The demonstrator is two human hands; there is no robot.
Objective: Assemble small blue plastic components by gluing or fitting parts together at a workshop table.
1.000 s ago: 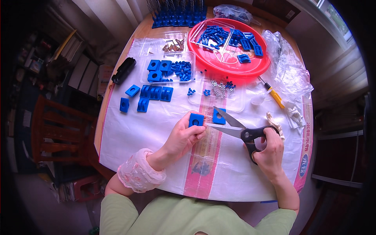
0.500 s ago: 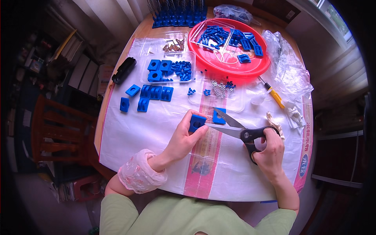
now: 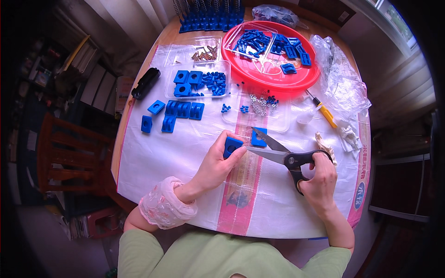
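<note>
Between the thumb and fingers of my left hand [image 3: 219, 160] is a blue plastic block [image 3: 232, 147] with a round hole. My right hand [image 3: 320, 180] grips black-handled scissors [image 3: 293, 160] with their blades spread. The lower blade's tip lies close to my left thumb and the block's right edge; I cannot tell whether it touches. Just beyond, a second blue block [image 3: 259, 138] rests on the white sheet, partly covered by the upper blade. Off to the left stand several more blue blocks [image 3: 183, 109] in a cluster.
A clear tray [image 3: 204, 96] holds blue parts; brass-coloured screws [image 3: 204, 54] lie behind it. Small washers [image 3: 260, 105] sit in a clear lid. Farther back is a red basin [image 3: 278, 83]. A yellow-handled screwdriver [image 3: 327, 116], plastic bags [image 3: 340, 78] and a black case [image 3: 146, 83] flank them.
Almost nothing has moved. Both hands, the block and the spread scissors keep nearly the same places, with only a tiny shift of the view.
</note>
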